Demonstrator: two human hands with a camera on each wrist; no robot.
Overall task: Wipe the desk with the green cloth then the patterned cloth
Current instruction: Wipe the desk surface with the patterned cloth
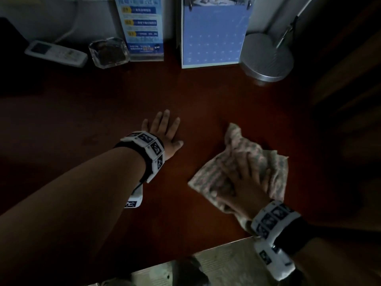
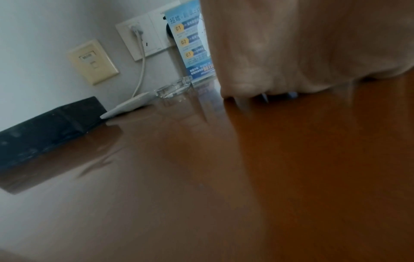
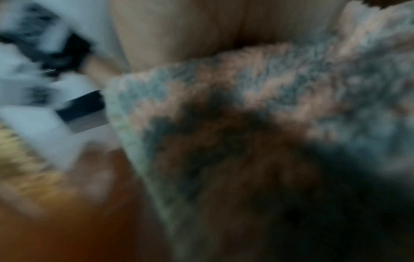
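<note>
A: The hands?
B: Left hand [image 1: 165, 135] lies flat, fingers straight, on the desk [image 1: 103, 120]; right hand [image 1: 245, 182] presses the patterned cloth [image 1: 226, 162] near the front edge.
A: The room?
B: Dim. Only the left wrist view shows a wall socket [image 2: 143, 37].

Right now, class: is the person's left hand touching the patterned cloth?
Apart. The head view shows the left hand flat on the desk, bare wood between it and the patterned cloth.

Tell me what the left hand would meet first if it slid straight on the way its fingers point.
Probably the blue calendar. The left hand lies flat on the desk, with bare wood ahead until then; depth is unclear.
</note>
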